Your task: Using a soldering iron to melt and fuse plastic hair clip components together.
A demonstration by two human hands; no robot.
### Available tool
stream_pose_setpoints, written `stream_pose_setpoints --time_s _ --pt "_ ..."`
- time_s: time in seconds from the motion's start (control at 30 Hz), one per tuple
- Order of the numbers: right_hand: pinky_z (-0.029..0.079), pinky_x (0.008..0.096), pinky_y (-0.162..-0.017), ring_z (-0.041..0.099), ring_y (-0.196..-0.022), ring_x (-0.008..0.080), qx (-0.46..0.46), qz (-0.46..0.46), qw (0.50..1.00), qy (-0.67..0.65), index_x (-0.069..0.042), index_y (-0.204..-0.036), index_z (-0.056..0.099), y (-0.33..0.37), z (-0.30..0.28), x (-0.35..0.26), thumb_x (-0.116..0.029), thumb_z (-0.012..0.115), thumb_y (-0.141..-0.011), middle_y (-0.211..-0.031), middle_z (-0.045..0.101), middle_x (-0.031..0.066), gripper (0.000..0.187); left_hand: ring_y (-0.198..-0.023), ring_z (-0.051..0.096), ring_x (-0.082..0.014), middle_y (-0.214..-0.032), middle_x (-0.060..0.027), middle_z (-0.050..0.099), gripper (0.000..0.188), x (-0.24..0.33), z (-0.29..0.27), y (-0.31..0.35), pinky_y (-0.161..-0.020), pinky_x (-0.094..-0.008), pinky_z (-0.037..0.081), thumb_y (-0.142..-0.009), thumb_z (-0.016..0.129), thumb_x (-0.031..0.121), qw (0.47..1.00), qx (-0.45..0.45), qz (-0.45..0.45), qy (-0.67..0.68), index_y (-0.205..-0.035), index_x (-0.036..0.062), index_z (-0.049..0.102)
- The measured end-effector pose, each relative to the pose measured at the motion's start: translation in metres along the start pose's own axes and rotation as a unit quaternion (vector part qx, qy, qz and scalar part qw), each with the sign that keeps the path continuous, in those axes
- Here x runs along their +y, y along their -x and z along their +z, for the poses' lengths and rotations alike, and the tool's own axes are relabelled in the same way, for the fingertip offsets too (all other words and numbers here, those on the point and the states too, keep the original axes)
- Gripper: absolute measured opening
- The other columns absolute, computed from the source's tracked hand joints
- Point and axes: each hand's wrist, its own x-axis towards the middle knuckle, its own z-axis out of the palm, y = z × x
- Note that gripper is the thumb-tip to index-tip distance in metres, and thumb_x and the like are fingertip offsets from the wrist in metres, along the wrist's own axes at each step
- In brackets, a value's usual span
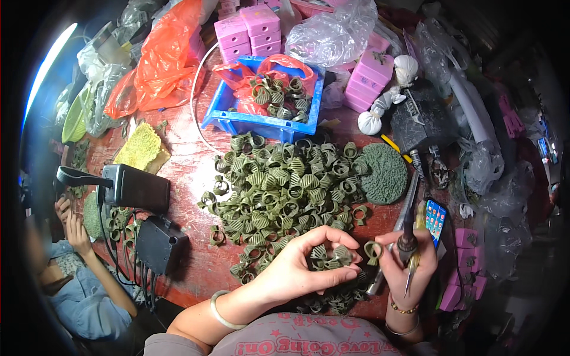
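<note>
Cupped near the table's front edge, my left hand [291, 264] is closed around a few green ring pieces [320, 254] with ribbed faces. To its right, my right hand [399, 274] pinches one green ring [373, 251] between thumb and fingertip. The same hand also grips a dark-handled tool [408, 236] and a yellowish pointed tool [411, 274], whose thin tip points toward me. Beyond both hands spreads a large pile of green rings [279, 184]. More rings lie below my hands, partly hidden by them.
A blue crate [261, 126] with red plastic and rings stands behind the pile. To the right are a green textured pad [383, 173], a phone [436, 219] and a dark box [424, 118]. Black devices [139, 187] with cables stand left. Another person's hands [74, 225] show far left.
</note>
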Motion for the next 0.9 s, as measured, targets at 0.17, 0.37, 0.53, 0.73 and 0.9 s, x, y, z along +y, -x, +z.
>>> stream_pose_setpoints --time_s 0.17,0.37,0.53,0.73,0.9 --pt "0.051 0.0233 -0.059 0.065 -0.067 0.0159 -0.047 -0.152 0.987 0.011 0.0 -0.088 0.049 0.003 0.009 -0.003 0.005 0.073 -0.071 -0.087 0.068 0.0172 0.03 -0.057 0.05 -0.0012 -0.091 0.001 0.059 0.037 0.003 -0.004 0.003 -0.048 -0.0156 0.039 -0.08 0.076 0.013 0.992 -0.023 -0.095 0.085 -0.111 0.0063 0.057" --pt "0.051 0.0271 -0.064 0.065 -0.072 0.0181 -0.073 -0.164 0.983 0.042 -0.003 -0.087 0.047 0.008 0.008 -0.009 0.008 0.073 -0.071 -0.085 0.067 0.0139 0.033 -0.077 0.053 -0.0058 -0.096 -0.0004 0.061 0.034 -0.003 -0.003 -0.001 -0.066 -0.0201 0.041 -0.079 0.076 0.011 0.998 -0.011 -0.055 -0.009 -0.108 0.0048 0.059" --pt "0.051 0.0273 -0.064 0.065 -0.073 0.018 -0.069 -0.168 0.982 0.044 -0.004 -0.087 0.047 0.01 0.008 -0.011 0.008 0.074 -0.07 -0.084 0.066 0.0133 0.034 -0.098 0.057 -0.0104 -0.098 -0.0021 0.062 0.032 -0.004 -0.002 0.001 -0.089 -0.0252 0.043 -0.077 0.077 0.007 0.998 0.001 -0.069 0.008 -0.104 0.0043 0.062" --pt "0.052 0.0245 -0.065 0.066 -0.069 0.018 -0.066 -0.123 0.99 -0.01 0.0 -0.09 0.049 0.004 0.008 -0.008 0.005 0.074 -0.074 -0.084 0.068 0.0145 0.03 -0.057 0.053 -0.0029 -0.092 -0.0039 0.064 0.027 -0.002 -0.001 0.002 -0.044 -0.0162 0.038 -0.078 0.074 0.005 0.998 0.03 -0.039 0.027 -0.101 0.0029 0.061" --pt "0.049 0.0223 -0.062 0.064 -0.069 0.012 -0.103 -0.041 0.991 -0.079 -0.003 -0.088 0.051 0.007 0.002 -0.01 -0.001 0.078 -0.073 -0.082 0.068 0.0097 0.031 -0.079 0.058 -0.0065 -0.094 -0.0027 0.063 0.024 -0.015 -0.007 -0.004 -0.069 -0.0212 0.048 -0.08 0.071 0.004 0.988 0.01 0.113 -0.1 -0.103 0.0019 0.062"
